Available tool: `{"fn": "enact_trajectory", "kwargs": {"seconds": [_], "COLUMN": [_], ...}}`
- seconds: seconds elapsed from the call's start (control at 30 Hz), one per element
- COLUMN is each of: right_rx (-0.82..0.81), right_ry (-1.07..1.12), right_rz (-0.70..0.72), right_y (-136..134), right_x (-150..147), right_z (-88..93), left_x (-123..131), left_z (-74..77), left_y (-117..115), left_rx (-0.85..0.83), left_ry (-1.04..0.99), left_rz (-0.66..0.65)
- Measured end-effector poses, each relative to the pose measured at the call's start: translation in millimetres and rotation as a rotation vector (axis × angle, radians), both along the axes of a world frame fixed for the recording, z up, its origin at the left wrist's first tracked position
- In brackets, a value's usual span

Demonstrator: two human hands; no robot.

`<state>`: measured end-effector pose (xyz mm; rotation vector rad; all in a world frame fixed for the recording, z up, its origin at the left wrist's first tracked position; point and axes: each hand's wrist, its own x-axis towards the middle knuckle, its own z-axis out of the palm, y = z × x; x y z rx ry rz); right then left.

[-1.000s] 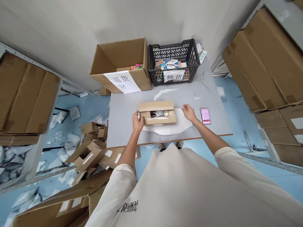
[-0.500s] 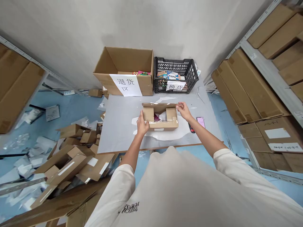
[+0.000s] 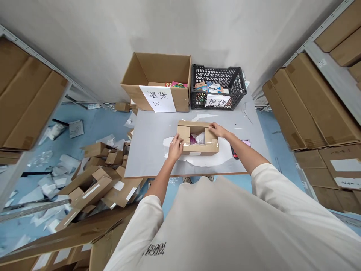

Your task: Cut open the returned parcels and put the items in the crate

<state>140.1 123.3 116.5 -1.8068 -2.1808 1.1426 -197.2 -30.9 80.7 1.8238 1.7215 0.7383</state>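
Observation:
A small cardboard box point(image 3: 200, 150) lies on the table in front of me, its long flaps parted and its short end flaps folded inward. Through the gap, something purple point(image 3: 193, 139) and white wrapping point(image 3: 200, 138) show; what they cover is hidden. My left hand point(image 3: 176, 147) grips the box's left front corner, fingers over the edge. At the back right, my right hand point(image 3: 217, 130) has its fingers closed on the flap edges. Clear tape shines along the front flap. Beside my right forearm lies a red and black tool point(image 3: 234, 152), partly covered.
Behind the small box stand a large open carton point(image 3: 183, 98) with a paper sign and a black plastic crate point(image 3: 194, 107) holding small packages. A phone point(image 3: 246, 143) lies right of my forearm. Discarded cartons point(image 3: 96, 188) heap on the left floor; stacked boxes point(image 3: 293, 101) fill the right shelf.
My view has shifted, so the table appears farther right. My right hand has moved inward over the box's back right corner. My left fingers have come over the left front corner.

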Motion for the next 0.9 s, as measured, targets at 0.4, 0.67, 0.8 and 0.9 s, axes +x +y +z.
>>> {"fn": "enact_trajectory", "kwargs": {"seconds": [0.4,0.67,0.8,0.9], "right_rx": [0.151,0.197,0.192,0.171], "right_ry": [-0.272,-0.321,-0.337,-0.321], "right_rz": [0.206,0.18,0.124,0.086], "right_y": [-9.8,-27.3,-34.2,-35.6], "right_x": [-3.3,-19.6,-28.4,-34.1], "right_z": [9.0,-5.0,-15.5,-21.3], "left_x": [-4.9,-5.8,4.4,12.1], "left_z": [35.3,32.5,32.4,36.2], "left_y": [-22.7,-47.7,-35.6,-18.5], "left_rx": [0.026,-0.023,0.0,-0.01], "left_ry": [0.122,0.257,0.348,0.398], "left_rz": [0.018,-0.163,-0.315,-0.506]}}
